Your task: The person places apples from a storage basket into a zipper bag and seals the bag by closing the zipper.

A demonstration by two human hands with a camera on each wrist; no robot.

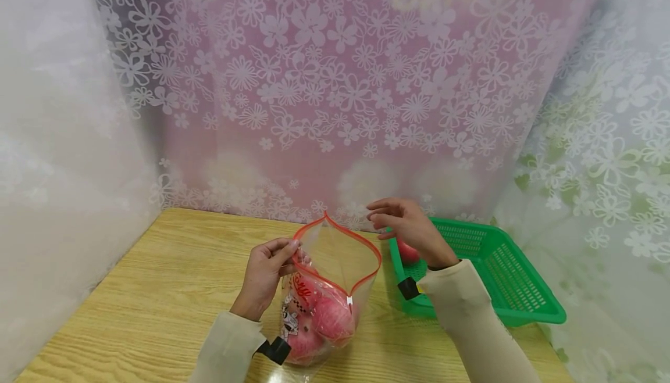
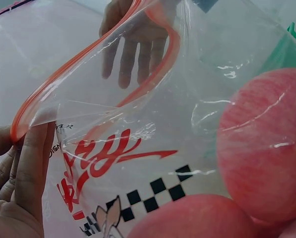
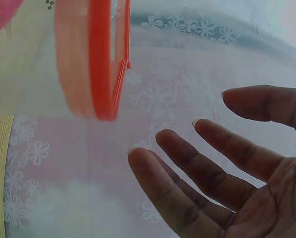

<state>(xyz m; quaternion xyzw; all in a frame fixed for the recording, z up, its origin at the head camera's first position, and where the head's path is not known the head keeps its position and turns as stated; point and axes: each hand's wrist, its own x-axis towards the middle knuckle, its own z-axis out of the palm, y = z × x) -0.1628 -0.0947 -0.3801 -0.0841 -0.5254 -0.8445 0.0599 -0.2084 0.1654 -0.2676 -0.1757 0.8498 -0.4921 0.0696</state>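
A clear zip bag (image 1: 361,293) with a red zip edge stands on the table, its mouth spread wide. Inside lie several pinkish-red apples (image 1: 333,318), seen close through the printed plastic in the left wrist view (image 2: 264,144). My left hand (image 1: 269,269) pinches the bag's left rim between thumb and fingers. To the right of the mouth, my right hand (image 1: 410,229) hovers with fingers spread and nothing in them; the right wrist view shows its fingers (image 3: 212,173) apart from the red rim. Partly behind that hand, another apple (image 1: 406,252) sits in the green basket (image 1: 528,313).
The basket has perforated sides and stands at the table's right. A wooden table (image 1: 173,278) carries everything. Pink flowered sheeting (image 1: 335,92) hangs behind it, with pale sheeting (image 1: 63,139) on the left and flowered sheeting (image 1: 602,168) on the right.
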